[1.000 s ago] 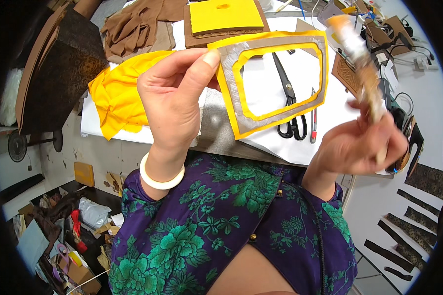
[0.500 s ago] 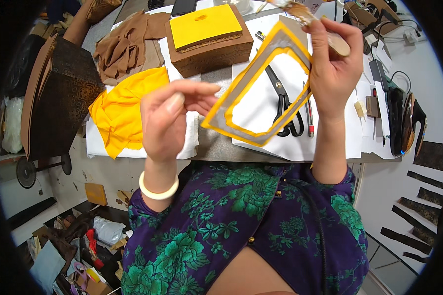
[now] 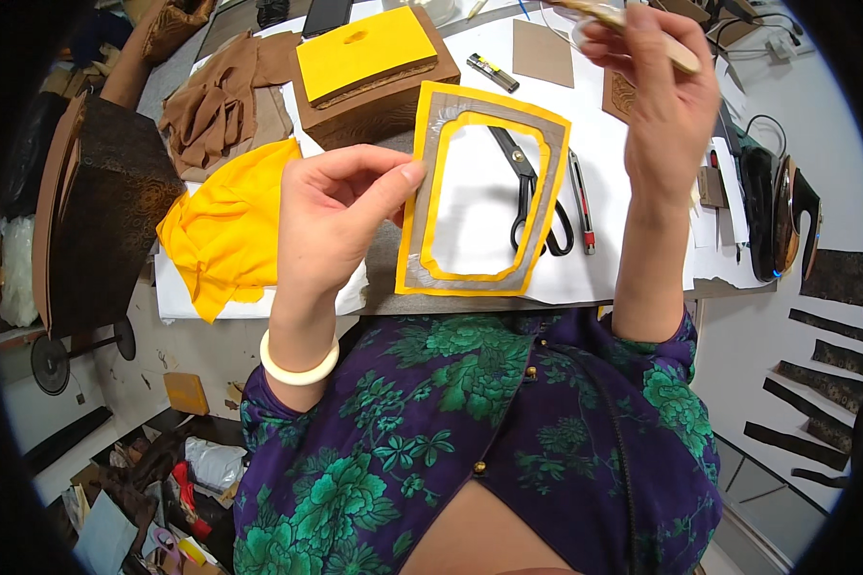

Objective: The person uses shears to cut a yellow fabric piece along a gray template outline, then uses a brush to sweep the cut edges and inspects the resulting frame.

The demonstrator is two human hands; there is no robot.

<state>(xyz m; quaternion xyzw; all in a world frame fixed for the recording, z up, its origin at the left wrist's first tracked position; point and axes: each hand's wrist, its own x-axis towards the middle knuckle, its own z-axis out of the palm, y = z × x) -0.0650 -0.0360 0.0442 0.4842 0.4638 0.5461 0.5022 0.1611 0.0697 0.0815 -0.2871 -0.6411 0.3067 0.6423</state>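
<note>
My left hand (image 3: 331, 211) pinches the left edge of a rectangular frame (image 3: 484, 285), grey board edged with yellow cloth, its middle cut out. The frame is held up above the table, and glossy smears show on its grey face. Through its opening I see black-handled scissors (image 3: 523, 187) lying on white paper. My right hand (image 3: 657, 91) is raised at the upper right, fingers closed round the wooden handle of a brush (image 3: 676, 50); the brush's head reaches the top edge of the picture. A red and grey utility knife (image 3: 582, 206) lies right of the frame.
Behind the frame stands a brown box (image 3: 369, 113) with a yellow-topped block (image 3: 364, 53) on it. Crumpled yellow cloth (image 3: 230, 225) and brown leather pieces (image 3: 216, 105) lie to the left. A small cutter (image 3: 492, 72) and a grey-brown board (image 3: 544, 53) are farther back.
My left hand has taken hold of the frame's left edge, and my right hand has let go of it and moved up with the brush. The frame has turned more upright.
</note>
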